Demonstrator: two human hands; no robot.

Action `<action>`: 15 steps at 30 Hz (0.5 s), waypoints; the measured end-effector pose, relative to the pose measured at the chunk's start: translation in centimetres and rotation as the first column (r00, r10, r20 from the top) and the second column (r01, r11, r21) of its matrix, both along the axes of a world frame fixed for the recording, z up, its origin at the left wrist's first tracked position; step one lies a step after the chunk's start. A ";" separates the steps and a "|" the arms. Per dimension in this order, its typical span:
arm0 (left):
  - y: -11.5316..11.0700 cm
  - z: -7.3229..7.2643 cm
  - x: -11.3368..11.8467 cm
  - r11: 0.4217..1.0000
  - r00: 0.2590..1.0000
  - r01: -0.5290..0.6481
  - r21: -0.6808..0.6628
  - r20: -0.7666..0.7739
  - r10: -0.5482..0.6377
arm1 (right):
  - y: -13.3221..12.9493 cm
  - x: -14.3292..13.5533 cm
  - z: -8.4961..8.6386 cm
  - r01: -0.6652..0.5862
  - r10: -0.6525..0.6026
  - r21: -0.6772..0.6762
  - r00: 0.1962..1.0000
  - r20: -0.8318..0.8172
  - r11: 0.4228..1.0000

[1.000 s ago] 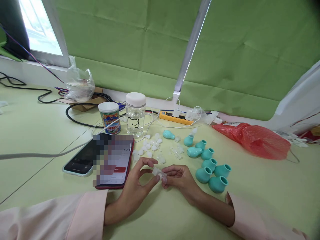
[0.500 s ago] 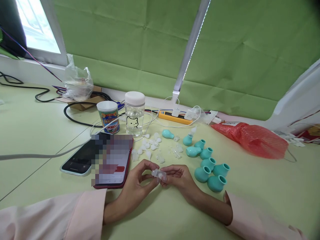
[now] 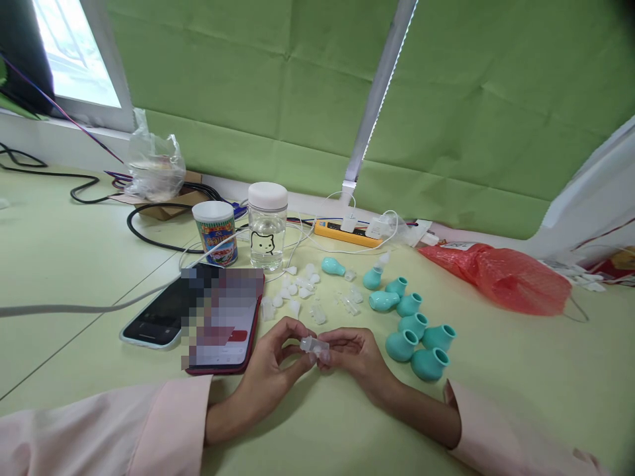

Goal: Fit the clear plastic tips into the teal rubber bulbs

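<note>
Between my two hands is a small translucent plastic nozzle piece (image 3: 314,345), lying roughly sideways just above the table. Thumb and fingers of my left hand (image 3: 278,357) pinch its left end. My right hand (image 3: 360,357) grips the right end, its fingertips covering part of it. Just beyond my hands lie several loose clear plastic pieces (image 3: 318,313) and small white cone-shaped pieces (image 3: 295,308). To the right of my right hand is a group of teal rubber bulbs (image 3: 401,345), most with the round opening upward. One teal bulb (image 3: 372,277) has a clear piece in its mouth.
Two phones, one dark-screened (image 3: 163,317) and one in a red case (image 3: 225,330), lie left of my hands. Behind them stand a printed can (image 3: 216,238) and a clear bottle (image 3: 268,231). A yellow power strip (image 3: 347,233) and a red plastic bag (image 3: 501,274) lie along the back.
The plastic piece has turned slightly between my fingers. Both hands stay in nearly the same place, and the things on the table have not moved.
</note>
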State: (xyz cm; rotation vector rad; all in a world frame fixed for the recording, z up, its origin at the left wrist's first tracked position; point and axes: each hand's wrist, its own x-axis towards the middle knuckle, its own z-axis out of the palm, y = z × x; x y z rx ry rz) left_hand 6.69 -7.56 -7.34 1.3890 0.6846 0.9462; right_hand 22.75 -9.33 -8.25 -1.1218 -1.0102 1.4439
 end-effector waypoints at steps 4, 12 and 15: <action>0.0 -0.1 0.0 1.000 1.000 -0.008 0.014 0.012 0.008 | 0.0 0.0 -0.1 0.000 0.000 0.005 1.000 0.018 1.000; 0.3 0.1 0.3 0.999 0.999 -0.003 0.052 -0.049 0.006 | -0.1 0.0 -0.2 -0.022 0.022 -0.005 1.000 -0.013 1.000; 0.3 0.0 0.2 0.999 0.999 0.003 0.047 -0.049 -0.001 | -0.1 0.0 -0.1 -0.030 0.031 0.015 0.999 -0.015 0.999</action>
